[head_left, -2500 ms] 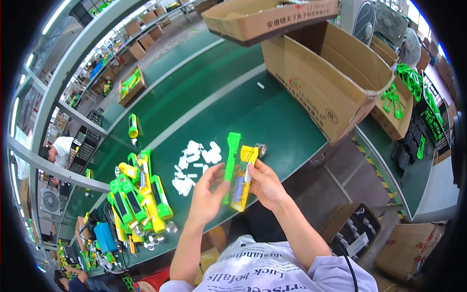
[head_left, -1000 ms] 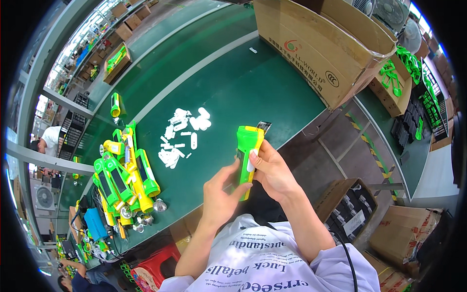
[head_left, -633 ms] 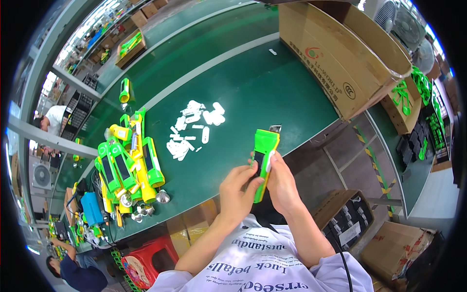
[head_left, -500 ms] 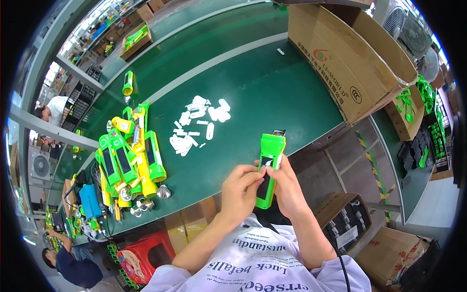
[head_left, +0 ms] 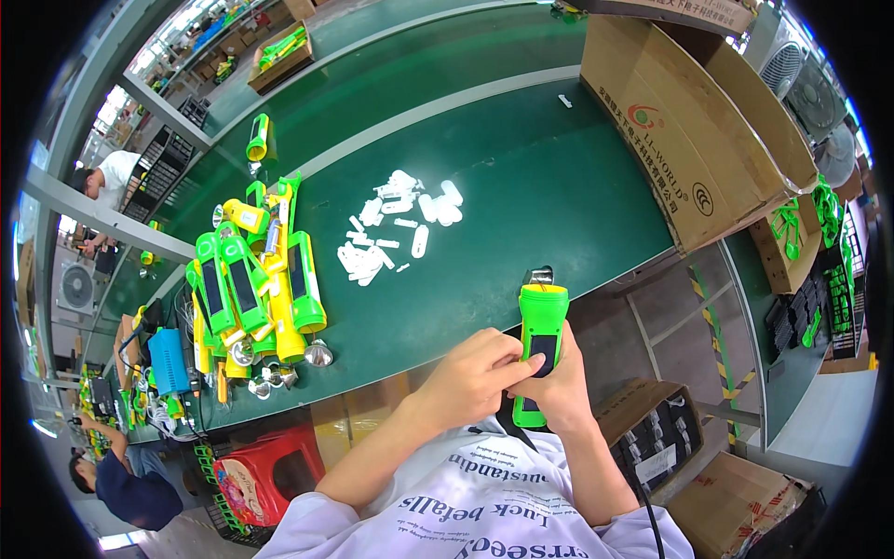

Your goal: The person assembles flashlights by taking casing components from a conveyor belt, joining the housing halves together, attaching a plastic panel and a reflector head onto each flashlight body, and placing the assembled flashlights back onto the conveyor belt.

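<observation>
A: What lay left of the grip?

B: Farthest left, a heap of green-and-yellow flashlights (head_left: 244, 279); nearer, white plastic pieces (head_left: 365, 264), scattered on the green table (head_left: 507, 186).

A: Left hand (head_left: 470, 382)?

B: Fingers curled, thumb against the dark panel (head_left: 548, 347); I could not tell whether it gripped.

A: And the flashlight (head_left: 543, 324)?

B: Closed in my right hand (head_left: 566, 391), near my shirt, head pointing away from me. A silvery reflector (head_left: 539, 276) showed just beyond its rim.

A: Farther right?

B: A large cardboard carton (head_left: 689, 130), beyond the grip.
</observation>
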Tool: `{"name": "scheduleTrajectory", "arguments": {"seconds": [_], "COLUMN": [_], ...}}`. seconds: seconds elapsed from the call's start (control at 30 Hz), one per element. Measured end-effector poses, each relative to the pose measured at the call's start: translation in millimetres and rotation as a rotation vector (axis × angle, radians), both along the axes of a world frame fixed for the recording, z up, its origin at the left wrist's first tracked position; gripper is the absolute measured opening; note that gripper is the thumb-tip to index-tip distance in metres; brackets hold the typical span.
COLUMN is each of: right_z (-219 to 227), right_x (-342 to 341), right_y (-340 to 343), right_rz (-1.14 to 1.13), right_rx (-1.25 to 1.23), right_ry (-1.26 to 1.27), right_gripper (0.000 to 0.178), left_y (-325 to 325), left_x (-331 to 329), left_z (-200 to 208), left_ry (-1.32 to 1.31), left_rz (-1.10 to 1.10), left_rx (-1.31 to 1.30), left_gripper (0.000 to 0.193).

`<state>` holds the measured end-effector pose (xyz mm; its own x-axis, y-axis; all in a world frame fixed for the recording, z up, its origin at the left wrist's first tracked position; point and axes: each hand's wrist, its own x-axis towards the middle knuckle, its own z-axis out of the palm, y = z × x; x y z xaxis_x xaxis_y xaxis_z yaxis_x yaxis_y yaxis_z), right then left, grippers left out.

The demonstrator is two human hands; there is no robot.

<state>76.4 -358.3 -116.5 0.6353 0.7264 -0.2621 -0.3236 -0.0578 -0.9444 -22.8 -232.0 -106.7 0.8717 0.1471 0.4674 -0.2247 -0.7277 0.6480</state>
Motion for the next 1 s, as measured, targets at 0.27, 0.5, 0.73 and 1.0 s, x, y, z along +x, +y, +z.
{"name": "scheduleTrajectory", "arguments": {"seconds": [0.27,0.5,0.73,1.0], "right_z": [-4,-1,2,1], "right_x": [-1,2,5,15], "right_y": [6,2,-2,-15], "right_rz": [-0.078,-0.143,-0.171,-0.196], "right_rx": [0.061,0.04,0.086,0.068], "right_ry": [0.123,0.191,0.249,0.272], "right_gripper": [0.054,0.051,0.051,0.052], "left_y": [1,99,191,198], "left_x": [1,27,80,118], "left_z": [-7,12,-12,-5], "left_ry": [0.057,0.085,0.477,0.85], "left_rz": [-0.009,0.459,0.724,0.658], "left_rx": [0.005,0.031,0.14,0.205], "left_gripper": [0.052,0.023,0.025,0.04]}}
